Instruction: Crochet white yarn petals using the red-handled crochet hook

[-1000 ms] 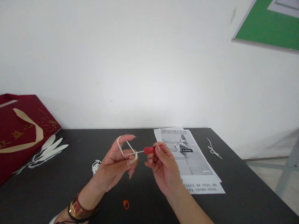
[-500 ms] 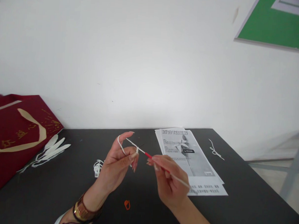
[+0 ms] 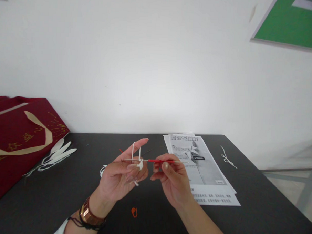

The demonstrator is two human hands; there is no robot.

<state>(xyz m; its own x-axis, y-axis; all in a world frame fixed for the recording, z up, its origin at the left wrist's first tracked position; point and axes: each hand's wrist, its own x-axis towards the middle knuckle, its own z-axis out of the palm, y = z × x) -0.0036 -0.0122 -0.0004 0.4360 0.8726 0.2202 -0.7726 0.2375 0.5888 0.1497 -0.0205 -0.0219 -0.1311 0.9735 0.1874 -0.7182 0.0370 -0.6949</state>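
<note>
My left hand (image 3: pixel 125 172) pinches a small piece of white crochet work (image 3: pixel 140 163) between thumb and fingers. White yarn (image 3: pixel 140 151) loops over its raised index finger and runs down to the piece. In my right hand (image 3: pixel 172 178) is a crochet hook (image 3: pixel 154 160) with a red grip, held level between thumb and fingers. The hook's thin metal shaft passes by the crochet piece and the strand, its tip pointing left. Behind my left wrist, a bundle of loose white yarn (image 3: pixel 103 170) is partly hidden.
An orange stitch marker (image 3: pixel 134 212) lies near the front of the black table (image 3: pixel 92 147). Printed sheets (image 3: pixel 208 167) lie at right, with a white yarn scrap (image 3: pixel 228 158) beyond. White crocheted petals (image 3: pixel 60 154) rest beside a dark red bag (image 3: pixel 28 139) at left.
The hook has turned from slanting to level, and its tip now reaches left past the crochet piece. My left index finger points further right. The view has shifted slightly.
</note>
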